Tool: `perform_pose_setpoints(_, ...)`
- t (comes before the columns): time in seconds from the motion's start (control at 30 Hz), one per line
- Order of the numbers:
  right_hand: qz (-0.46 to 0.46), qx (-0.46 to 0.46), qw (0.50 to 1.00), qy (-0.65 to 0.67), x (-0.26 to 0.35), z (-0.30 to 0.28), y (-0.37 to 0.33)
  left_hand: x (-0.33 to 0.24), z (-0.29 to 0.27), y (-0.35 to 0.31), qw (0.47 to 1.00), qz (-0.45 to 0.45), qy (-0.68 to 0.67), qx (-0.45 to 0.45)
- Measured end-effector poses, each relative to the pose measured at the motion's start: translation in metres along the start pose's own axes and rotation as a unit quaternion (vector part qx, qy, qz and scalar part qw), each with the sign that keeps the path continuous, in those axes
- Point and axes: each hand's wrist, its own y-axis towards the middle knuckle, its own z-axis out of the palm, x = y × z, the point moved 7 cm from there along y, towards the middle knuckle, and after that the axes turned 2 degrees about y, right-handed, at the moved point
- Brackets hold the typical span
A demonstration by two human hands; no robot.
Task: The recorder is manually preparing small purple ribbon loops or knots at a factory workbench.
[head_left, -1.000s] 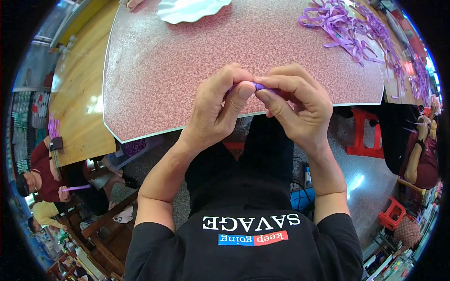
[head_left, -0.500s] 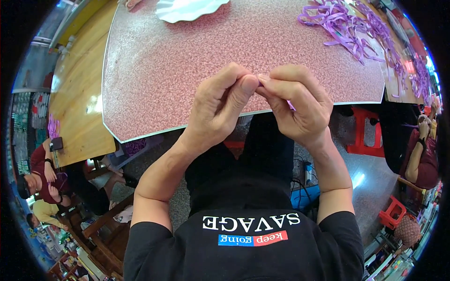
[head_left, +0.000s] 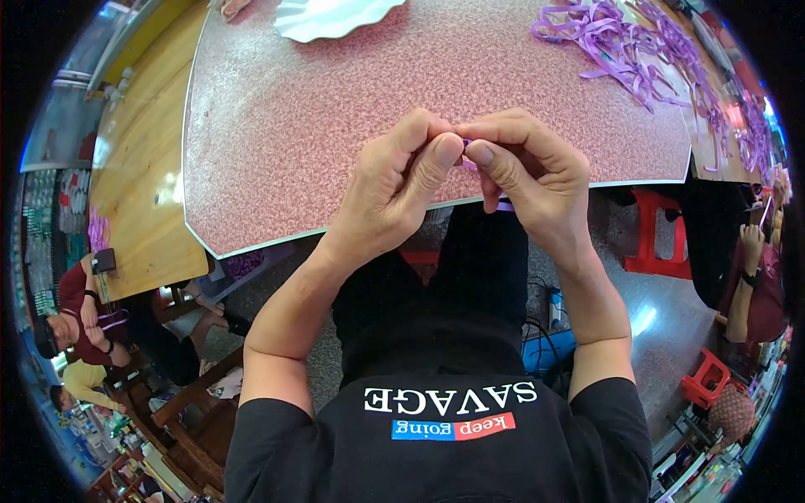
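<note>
Just over the table's near edge, my left hand [head_left: 392,178] and my right hand [head_left: 543,172] meet fingertip to fingertip. Both pinch a narrow purple ribbon [head_left: 505,205], most of it hidden by my fingers. A bit of it shows between the thumbs, and another piece hangs under my right palm. My left thumb presses against its bent forefinger. On the right, thumb and forefinger close on the ribbon while the other fingers curl below. Whatever small part sits at the pinch is too covered to make out.
A pink speckled mat [head_left: 285,134] covers the table before me. At the far side lies a white wavy-rimmed dish [head_left: 335,18]. Tangled purple ribbons [head_left: 599,38] are heaped far right. Red stools [head_left: 658,239] stand at right. People work at both sides, one holding a purple strip.
My right hand has turned, so its thumb now shows beside the left thumb. The ribbon's hanging piece has come lower under the right palm. My left hand stays nearly in place.
</note>
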Motion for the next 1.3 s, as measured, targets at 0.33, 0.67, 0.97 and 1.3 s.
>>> perform_pose_setpoints(0.33,-0.008,-0.025,1.000,0.017,-0.003,-0.004,-0.002,-0.011,0.002,-0.002,0.993,0.057,0.099,0.016)
perform_pose_setpoints(0.67,0.017,-0.028,0.999,0.022,0.003,-0.003,-0.007,-0.010,0.003,-0.004,0.998,0.022,0.042,0.047)
perform_pose_setpoints(0.97,0.073,-0.041,0.996,0.021,0.005,-0.003,-0.010,-0.014,0.003,-0.005,0.994,0.061,0.089,0.013)
perform_pose_setpoints(1.3,-0.191,-0.070,0.966,-0.161,0.024,-0.001,-0.016,-0.020,0.007,-0.008,0.986,0.118,0.097,-0.063)
